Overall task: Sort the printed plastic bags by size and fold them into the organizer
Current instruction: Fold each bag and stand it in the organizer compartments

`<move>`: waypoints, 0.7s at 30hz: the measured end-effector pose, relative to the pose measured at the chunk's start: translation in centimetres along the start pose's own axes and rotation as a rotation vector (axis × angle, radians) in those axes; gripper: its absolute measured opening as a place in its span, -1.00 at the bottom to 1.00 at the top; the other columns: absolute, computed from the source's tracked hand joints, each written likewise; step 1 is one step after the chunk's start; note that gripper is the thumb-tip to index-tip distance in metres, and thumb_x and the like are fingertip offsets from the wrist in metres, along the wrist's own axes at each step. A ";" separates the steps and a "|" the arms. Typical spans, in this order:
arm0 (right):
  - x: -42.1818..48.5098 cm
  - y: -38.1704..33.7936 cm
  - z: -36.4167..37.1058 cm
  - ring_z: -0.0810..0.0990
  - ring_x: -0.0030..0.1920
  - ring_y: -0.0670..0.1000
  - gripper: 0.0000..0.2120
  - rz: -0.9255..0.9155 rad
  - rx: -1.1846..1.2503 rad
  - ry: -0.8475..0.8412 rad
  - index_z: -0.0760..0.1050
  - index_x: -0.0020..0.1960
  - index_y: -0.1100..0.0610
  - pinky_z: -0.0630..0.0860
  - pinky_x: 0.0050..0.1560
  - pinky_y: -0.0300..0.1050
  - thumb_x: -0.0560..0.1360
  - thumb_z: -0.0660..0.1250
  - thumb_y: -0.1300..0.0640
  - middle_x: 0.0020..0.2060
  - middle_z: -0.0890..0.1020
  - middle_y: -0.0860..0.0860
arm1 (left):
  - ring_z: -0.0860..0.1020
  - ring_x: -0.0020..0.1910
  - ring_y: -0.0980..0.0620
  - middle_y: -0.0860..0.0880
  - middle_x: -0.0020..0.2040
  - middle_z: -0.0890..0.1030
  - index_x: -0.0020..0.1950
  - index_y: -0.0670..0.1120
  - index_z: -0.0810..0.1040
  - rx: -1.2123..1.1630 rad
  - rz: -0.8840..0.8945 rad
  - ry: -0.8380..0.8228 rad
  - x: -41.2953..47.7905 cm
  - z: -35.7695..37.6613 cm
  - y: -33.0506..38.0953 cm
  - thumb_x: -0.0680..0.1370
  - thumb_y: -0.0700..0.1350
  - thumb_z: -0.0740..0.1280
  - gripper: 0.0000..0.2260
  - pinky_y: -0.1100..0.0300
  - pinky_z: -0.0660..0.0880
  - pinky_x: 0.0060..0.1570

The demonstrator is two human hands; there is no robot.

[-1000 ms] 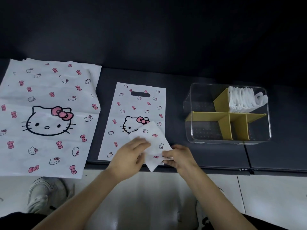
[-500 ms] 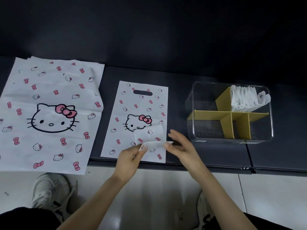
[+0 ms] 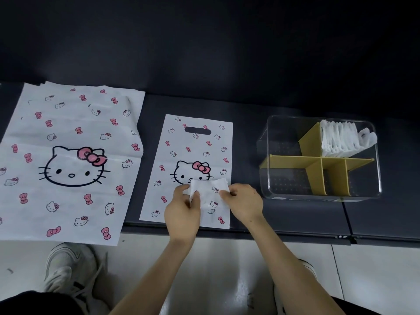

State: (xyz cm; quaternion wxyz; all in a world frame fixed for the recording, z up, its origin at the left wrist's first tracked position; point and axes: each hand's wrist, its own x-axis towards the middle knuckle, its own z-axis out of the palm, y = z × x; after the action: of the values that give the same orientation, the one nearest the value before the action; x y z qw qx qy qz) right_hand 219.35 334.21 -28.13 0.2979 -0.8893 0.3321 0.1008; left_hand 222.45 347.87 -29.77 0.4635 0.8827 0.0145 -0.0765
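Note:
A small folded printed bag (image 3: pixel 210 193) is held between both hands just above a medium cat-print bag (image 3: pixel 193 151) lying flat on the dark table. My left hand (image 3: pixel 183 211) pinches the folded bag's left edge. My right hand (image 3: pixel 244 201) pinches its right edge. A stack of large cat-print bags (image 3: pixel 68 160) lies at the left, overhanging the table's front edge. The clear organizer (image 3: pixel 322 192) with yellow dividers stands at the right; folded white bags (image 3: pixel 341 138) fill its back right compartment.
The dark table (image 3: pixel 284 214) ends in a front edge just below my hands, with pale floor tiles beyond it. A dark wall rises behind the table. My shoes (image 3: pixel 68 267) show on the floor at lower left.
The folded bag was turned from edge-on to flat between my hands. My right hand closed in and took hold of its right edge; both hands shifted slightly toward the table.

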 end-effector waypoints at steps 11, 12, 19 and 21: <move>0.7 -0.1 0.0 0.27 -0.46 -0.05 -0.57 0.036 -0.020 -0.033 0.19 -0.45 0.10 0.15 -0.45 -0.19 0.50 0.27 0.00 -0.51 0.30 -0.02 | 0.44 0.24 -0.23 -0.22 0.24 0.50 0.34 -0.24 0.40 0.738 0.952 0.008 2.4 0.3 -3.8 0.40 -0.37 0.17 -0.51 -0.09 0.12 0.39; 0.7 -0.1 0.0 0.27 -0.46 -0.05 -0.57 0.041 -0.025 -0.038 0.19 -0.45 0.10 0.15 -0.45 -0.19 0.50 0.27 -0.01 -0.51 0.30 -0.02 | 0.44 0.30 -0.23 -0.21 0.29 0.50 0.37 -0.26 0.35 0.755 0.971 -0.055 2.8 0.3 -4.1 0.40 -0.34 0.09 -0.49 -0.05 0.07 0.43; 0.7 0.0 0.3 0.30 -0.43 -0.03 -0.61 0.062 -0.010 -0.020 0.22 -0.41 0.10 0.16 -0.44 -0.20 0.50 0.25 -0.01 -0.48 0.32 -0.03 | 0.46 0.07 -0.22 -0.21 0.09 0.53 0.20 -0.26 0.53 0.578 0.627 -0.257 4.7 0.0 -1.4 0.40 -0.30 0.38 -0.64 0.00 0.44 0.11; 0.7 0.0 0.3 0.31 -0.40 -0.01 -0.60 0.055 0.003 -0.013 0.21 -0.41 0.10 0.15 -0.44 -0.19 0.50 0.26 -0.01 -0.48 0.31 -0.03 | 0.45 0.16 -0.17 -0.15 0.14 0.52 0.25 -0.19 0.49 0.580 0.414 -0.440 6.0 -0.4 0.6 0.46 -0.23 0.38 -0.64 0.11 0.33 0.19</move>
State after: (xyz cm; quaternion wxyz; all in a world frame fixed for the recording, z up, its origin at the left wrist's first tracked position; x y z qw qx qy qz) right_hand 219.87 333.99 -28.64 0.2983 -0.8788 0.3545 0.1143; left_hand 228.50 347.55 -29.97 0.1933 0.9235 -0.2846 -0.1696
